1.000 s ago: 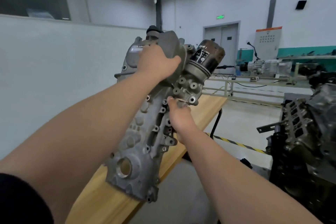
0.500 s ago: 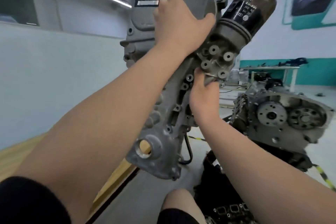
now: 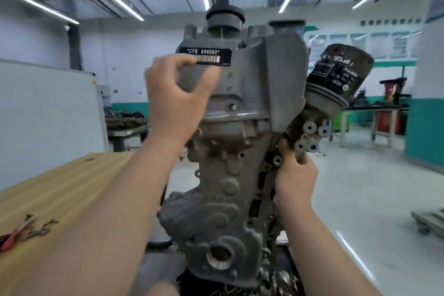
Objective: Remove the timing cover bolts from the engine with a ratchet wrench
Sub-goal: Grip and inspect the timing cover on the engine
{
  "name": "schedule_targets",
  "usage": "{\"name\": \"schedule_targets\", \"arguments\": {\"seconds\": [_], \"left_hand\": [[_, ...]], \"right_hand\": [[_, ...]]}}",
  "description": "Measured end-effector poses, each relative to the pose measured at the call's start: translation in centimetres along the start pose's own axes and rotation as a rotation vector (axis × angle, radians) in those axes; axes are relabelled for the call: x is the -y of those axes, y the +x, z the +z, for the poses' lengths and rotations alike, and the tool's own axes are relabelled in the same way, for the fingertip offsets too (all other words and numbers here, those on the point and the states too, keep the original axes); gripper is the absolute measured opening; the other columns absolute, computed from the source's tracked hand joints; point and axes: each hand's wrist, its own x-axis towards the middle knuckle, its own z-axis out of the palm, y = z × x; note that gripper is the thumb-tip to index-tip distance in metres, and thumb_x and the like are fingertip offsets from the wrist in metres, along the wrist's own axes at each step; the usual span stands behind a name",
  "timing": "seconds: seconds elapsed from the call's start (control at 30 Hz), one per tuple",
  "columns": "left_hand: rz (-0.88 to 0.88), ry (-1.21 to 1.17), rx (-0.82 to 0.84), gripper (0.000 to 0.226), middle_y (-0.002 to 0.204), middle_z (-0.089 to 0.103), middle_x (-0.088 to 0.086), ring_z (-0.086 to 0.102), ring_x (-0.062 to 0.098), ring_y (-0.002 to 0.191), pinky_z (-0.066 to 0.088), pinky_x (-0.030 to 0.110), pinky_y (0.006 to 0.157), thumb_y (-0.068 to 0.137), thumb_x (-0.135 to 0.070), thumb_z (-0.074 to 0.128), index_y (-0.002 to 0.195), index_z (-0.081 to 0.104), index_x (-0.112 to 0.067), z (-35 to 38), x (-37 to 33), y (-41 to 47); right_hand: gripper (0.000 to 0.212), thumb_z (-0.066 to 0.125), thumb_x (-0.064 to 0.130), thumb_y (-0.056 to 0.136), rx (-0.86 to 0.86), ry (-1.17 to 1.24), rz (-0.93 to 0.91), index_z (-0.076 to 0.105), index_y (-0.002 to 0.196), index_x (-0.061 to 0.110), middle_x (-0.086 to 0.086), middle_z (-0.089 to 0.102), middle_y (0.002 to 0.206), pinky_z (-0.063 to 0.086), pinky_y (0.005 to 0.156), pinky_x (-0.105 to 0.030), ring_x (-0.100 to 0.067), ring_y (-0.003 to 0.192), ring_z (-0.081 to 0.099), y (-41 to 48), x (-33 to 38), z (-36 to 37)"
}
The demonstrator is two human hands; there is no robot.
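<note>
The right-hand grip (image 3: 295, 175) is closed on the grey cast-aluminium timing cover (image 3: 230, 175). Its fingers curl round the cluster of round mounting bosses (image 3: 310, 138) on the cover's right flank, just below the filter mount.

The left-hand grip (image 3: 177, 98) is wide. The back of the hand faces the camera and the fingers are loosely curled in front of the cover's upper face. The index fingertip lies at the lower left edge of the black label with white lettering and barcode (image 3: 206, 56), and the thumb is spread across the face below it. Whether this hand carries any load cannot be told.

The timing cover is held upright in the air, in front of the person and to the right of the light wooden desk (image 3: 60, 187). Its round black cap (image 3: 224, 15) is uppermost and its circular shaft opening (image 3: 219, 256) is at the lower end. The worn black cylindrical oil filter (image 3: 338, 77) projects from the cover's right side, tilted up and to the right.

On the near left of the desk lies a blurred red-and-dark item (image 3: 16, 238), which cannot be identified. A white panel (image 3: 48, 115) stands behind the desk. Metal workbenches (image 3: 374, 113) stand along the far white-and-teal wall.
</note>
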Motion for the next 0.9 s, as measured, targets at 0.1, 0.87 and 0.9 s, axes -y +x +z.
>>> {"name": "schedule_targets", "arguments": {"seconds": [0.1, 0.87, 0.9], "left_hand": [[-0.738, -0.245, 0.233, 0.074, 0.131, 0.058, 0.003, 0.058, 0.024, 0.117, 0.049, 0.044, 0.097, 0.073, -0.075, 0.060, 0.126, 0.054, -0.023, 0.0, 4.9, 0.3], [-0.827, -0.311, 0.176, 0.042, 0.066, 0.059, -0.044, 0.055, -0.025, 0.064, 0.038, -0.001, 0.048, 0.061, -0.075, 0.050, 0.084, 0.055, -0.040, 3.3, 13.0, -14.6], [-0.804, -0.306, 0.161, 0.042, 0.066, 0.056, -0.047, 0.052, -0.028, 0.064, 0.037, -0.003, 0.049, 0.058, -0.075, 0.049, 0.083, 0.053, -0.041, 3.5, 13.3, -14.9]], "right_hand": [[0.027, 0.070, 0.041, 0.080, 0.008, -0.070, -0.008, 0.070, 0.091, 0.017, 0.004, 0.074, 0.085, 0.052, 0.072, -0.036, -0.018, 0.084, 0.068, 0.9, -1.6, -1.8], [0.015, 0.052, 0.016, 0.097, 0.571, -0.791, 0.085, 0.055, 0.082, 0.016, -0.003, 0.057, 0.077, 0.046, 0.064, -0.030, -0.018, 0.070, 0.050, 0.8, -10.2, -8.1], [0.014, 0.053, 0.013, 0.095, 0.547, -0.816, 0.075, 0.056, 0.082, 0.013, -0.001, 0.056, 0.075, 0.043, 0.059, -0.022, -0.018, 0.069, 0.049, 1.0, -10.9, -8.1]]}}
